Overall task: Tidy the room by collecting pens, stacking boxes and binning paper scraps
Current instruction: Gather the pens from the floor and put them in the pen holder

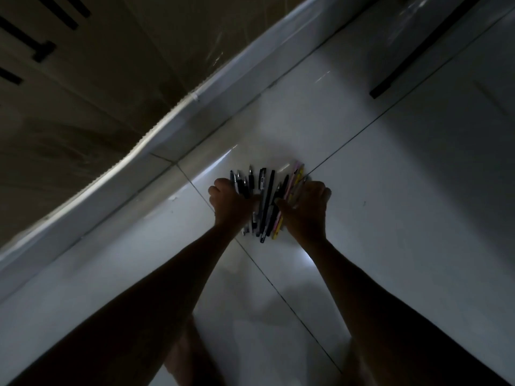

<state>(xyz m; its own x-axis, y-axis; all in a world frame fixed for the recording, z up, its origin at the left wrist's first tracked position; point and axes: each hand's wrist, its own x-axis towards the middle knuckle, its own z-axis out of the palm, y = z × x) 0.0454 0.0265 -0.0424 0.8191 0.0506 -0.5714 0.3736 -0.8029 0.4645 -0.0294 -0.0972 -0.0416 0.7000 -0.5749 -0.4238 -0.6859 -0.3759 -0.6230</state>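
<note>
Down on the floor tiles [395, 196], we've got our left hand [231, 203] and right hand [306, 211] curled round either side of the pens [264, 199], probably bunching them so they lift together.

Dim, underexposed. The arms [145, 302] are nearly silhouetted. The floor [390, 218] shows soft glare patches and shadows. Slight blur on pens [264, 201]. Straight edges bow near the borders.
</note>
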